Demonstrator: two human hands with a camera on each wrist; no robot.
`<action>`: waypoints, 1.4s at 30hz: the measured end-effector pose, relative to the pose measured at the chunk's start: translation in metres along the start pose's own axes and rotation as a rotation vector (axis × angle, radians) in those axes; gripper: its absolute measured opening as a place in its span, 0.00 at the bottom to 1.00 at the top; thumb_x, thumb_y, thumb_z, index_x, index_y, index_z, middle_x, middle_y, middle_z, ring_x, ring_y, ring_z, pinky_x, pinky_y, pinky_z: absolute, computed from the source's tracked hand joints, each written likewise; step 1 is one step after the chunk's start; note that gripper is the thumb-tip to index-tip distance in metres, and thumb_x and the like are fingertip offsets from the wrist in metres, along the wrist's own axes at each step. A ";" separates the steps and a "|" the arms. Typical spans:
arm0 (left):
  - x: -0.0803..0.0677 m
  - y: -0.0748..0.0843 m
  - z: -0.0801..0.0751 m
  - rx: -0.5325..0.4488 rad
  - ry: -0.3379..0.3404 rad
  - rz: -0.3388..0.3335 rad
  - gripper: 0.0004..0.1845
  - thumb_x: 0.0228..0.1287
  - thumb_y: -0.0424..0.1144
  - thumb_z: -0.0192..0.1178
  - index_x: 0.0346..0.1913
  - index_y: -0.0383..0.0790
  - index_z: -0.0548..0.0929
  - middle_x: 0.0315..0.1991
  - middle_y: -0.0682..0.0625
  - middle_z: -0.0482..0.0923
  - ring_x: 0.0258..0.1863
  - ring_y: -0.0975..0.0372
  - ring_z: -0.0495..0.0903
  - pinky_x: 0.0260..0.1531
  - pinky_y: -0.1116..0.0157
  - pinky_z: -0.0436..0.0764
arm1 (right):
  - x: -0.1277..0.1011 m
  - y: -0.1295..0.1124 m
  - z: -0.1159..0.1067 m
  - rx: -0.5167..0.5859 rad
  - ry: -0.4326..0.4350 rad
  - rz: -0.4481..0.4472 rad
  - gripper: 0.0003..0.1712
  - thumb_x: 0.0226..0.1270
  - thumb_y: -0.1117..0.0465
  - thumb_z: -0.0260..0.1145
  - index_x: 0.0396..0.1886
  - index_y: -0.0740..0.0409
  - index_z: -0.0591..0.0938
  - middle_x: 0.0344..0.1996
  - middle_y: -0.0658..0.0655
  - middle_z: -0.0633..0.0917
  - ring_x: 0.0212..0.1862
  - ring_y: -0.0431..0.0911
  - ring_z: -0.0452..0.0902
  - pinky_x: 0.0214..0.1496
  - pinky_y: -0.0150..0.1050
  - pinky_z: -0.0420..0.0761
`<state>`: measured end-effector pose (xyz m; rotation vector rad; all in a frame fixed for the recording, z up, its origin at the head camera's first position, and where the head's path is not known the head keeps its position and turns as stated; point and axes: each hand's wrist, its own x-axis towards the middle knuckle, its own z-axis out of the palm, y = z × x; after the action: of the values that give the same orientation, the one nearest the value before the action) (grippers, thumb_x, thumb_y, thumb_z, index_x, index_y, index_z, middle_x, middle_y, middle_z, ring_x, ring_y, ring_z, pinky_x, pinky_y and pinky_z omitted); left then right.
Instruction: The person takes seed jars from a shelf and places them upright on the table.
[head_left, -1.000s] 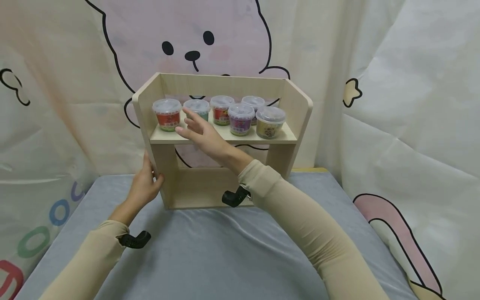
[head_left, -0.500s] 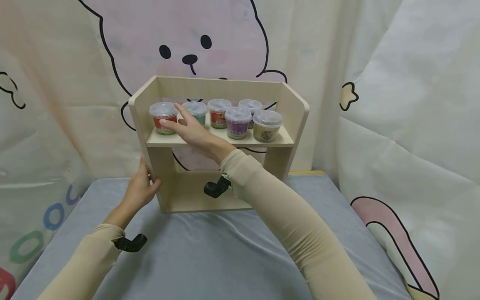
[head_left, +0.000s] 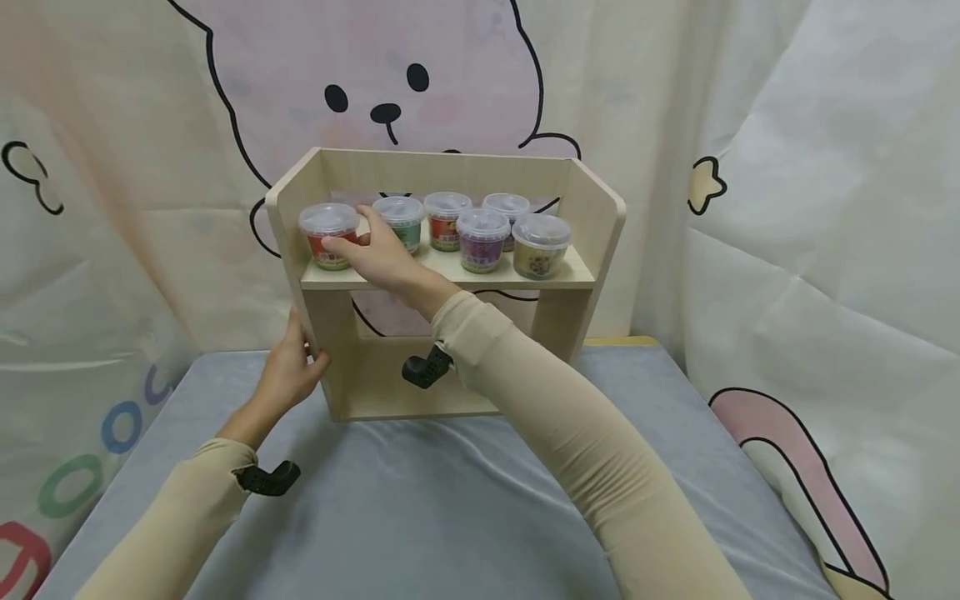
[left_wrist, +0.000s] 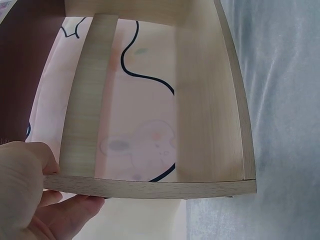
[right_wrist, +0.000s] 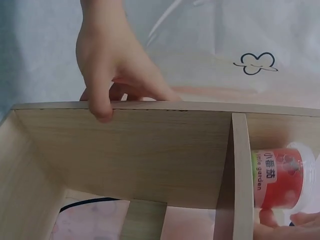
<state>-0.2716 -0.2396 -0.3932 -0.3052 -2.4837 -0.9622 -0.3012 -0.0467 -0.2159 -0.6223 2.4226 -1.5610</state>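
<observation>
A two-tier wooden shelf (head_left: 450,285) stands on the blue cloth. My left hand (head_left: 288,371) grips the edge of its left side panel, thumb inside and fingers outside, as the left wrist view shows. On the upper board, at the left end, is a lidded plastic cup with a red label (head_left: 321,242). My right hand (head_left: 390,262) holds this cup from its right side, thumb at the front and fingers behind. In the right wrist view the red cup (right_wrist: 280,177) sits against the upper board, with fingertips (right_wrist: 267,217) at its side.
Right of the held cup stand a green cup (head_left: 402,221), another red cup (head_left: 444,225), a purple cup (head_left: 482,242), one more purple-toned cup (head_left: 507,204) behind it, and a yellow cup (head_left: 542,246). A printed curtain (head_left: 637,125) hangs behind the shelf.
My right hand has moved left from in front of the green cup to the red cup, which has shifted slightly left and toward me. My left hand keeps its grip on the side panel.
</observation>
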 end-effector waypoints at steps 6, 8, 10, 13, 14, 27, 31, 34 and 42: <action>0.002 0.001 0.000 -0.002 -0.013 -0.008 0.47 0.63 0.26 0.55 0.80 0.44 0.43 0.55 0.23 0.79 0.51 0.33 0.83 0.47 0.37 0.85 | 0.003 -0.004 0.002 -0.002 0.052 0.001 0.41 0.74 0.44 0.61 0.78 0.47 0.54 0.74 0.58 0.66 0.73 0.50 0.66 0.76 0.50 0.72; 0.002 0.000 0.000 -0.006 -0.022 -0.012 0.48 0.63 0.26 0.55 0.81 0.45 0.41 0.55 0.22 0.78 0.52 0.33 0.83 0.48 0.37 0.85 | 0.004 -0.003 0.004 0.019 0.067 -0.002 0.39 0.74 0.46 0.62 0.75 0.48 0.55 0.71 0.59 0.69 0.71 0.49 0.69 0.74 0.48 0.74; 0.001 0.000 0.000 -0.015 -0.028 -0.011 0.48 0.63 0.25 0.55 0.81 0.44 0.41 0.56 0.22 0.78 0.53 0.33 0.82 0.48 0.37 0.85 | 0.005 -0.003 0.005 0.033 0.070 -0.012 0.38 0.73 0.47 0.63 0.74 0.49 0.56 0.69 0.58 0.70 0.69 0.48 0.70 0.72 0.46 0.76; 0.001 -0.001 -0.001 -0.027 -0.023 -0.004 0.48 0.62 0.25 0.55 0.81 0.44 0.42 0.56 0.22 0.78 0.53 0.34 0.82 0.49 0.37 0.84 | 0.005 -0.002 0.006 0.039 0.059 -0.037 0.39 0.72 0.49 0.65 0.76 0.50 0.58 0.67 0.56 0.72 0.66 0.46 0.72 0.69 0.42 0.78; 0.002 -0.001 0.000 -0.033 -0.018 0.001 0.48 0.62 0.24 0.55 0.80 0.44 0.42 0.55 0.22 0.78 0.53 0.34 0.82 0.49 0.37 0.84 | 0.004 -0.002 0.006 0.042 0.051 -0.044 0.40 0.72 0.49 0.65 0.77 0.50 0.59 0.66 0.56 0.73 0.65 0.46 0.72 0.67 0.41 0.79; 0.000 -0.002 -0.004 -0.082 -0.069 -0.037 0.47 0.63 0.25 0.54 0.81 0.46 0.42 0.61 0.20 0.73 0.56 0.30 0.79 0.50 0.37 0.84 | -0.013 -0.002 -0.001 0.147 -0.015 -0.062 0.39 0.66 0.54 0.72 0.74 0.49 0.66 0.57 0.56 0.77 0.54 0.43 0.75 0.51 0.33 0.81; 0.000 -0.002 -0.005 -0.078 -0.079 -0.041 0.47 0.64 0.25 0.55 0.80 0.46 0.42 0.62 0.21 0.72 0.59 0.31 0.78 0.53 0.37 0.83 | -0.025 -0.002 0.000 0.169 -0.053 -0.105 0.36 0.65 0.57 0.72 0.69 0.50 0.67 0.53 0.55 0.77 0.51 0.42 0.77 0.46 0.30 0.82; 0.000 -0.002 -0.006 -0.073 -0.079 -0.036 0.47 0.63 0.25 0.56 0.79 0.44 0.43 0.61 0.20 0.73 0.59 0.31 0.78 0.53 0.37 0.82 | -0.032 -0.002 0.000 0.161 -0.078 -0.116 0.34 0.65 0.57 0.72 0.67 0.49 0.67 0.54 0.55 0.77 0.53 0.43 0.76 0.47 0.30 0.83; 0.002 -0.006 -0.003 -0.057 -0.078 -0.024 0.47 0.63 0.26 0.55 0.79 0.45 0.42 0.60 0.21 0.74 0.58 0.31 0.78 0.53 0.36 0.82 | -0.049 0.009 -0.001 0.144 -0.078 -0.099 0.36 0.66 0.56 0.72 0.70 0.48 0.67 0.55 0.56 0.77 0.54 0.44 0.76 0.55 0.37 0.82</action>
<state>-0.2745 -0.2457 -0.3935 -0.3381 -2.5383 -1.0511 -0.2600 -0.0203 -0.2266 -0.7704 2.2301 -1.6978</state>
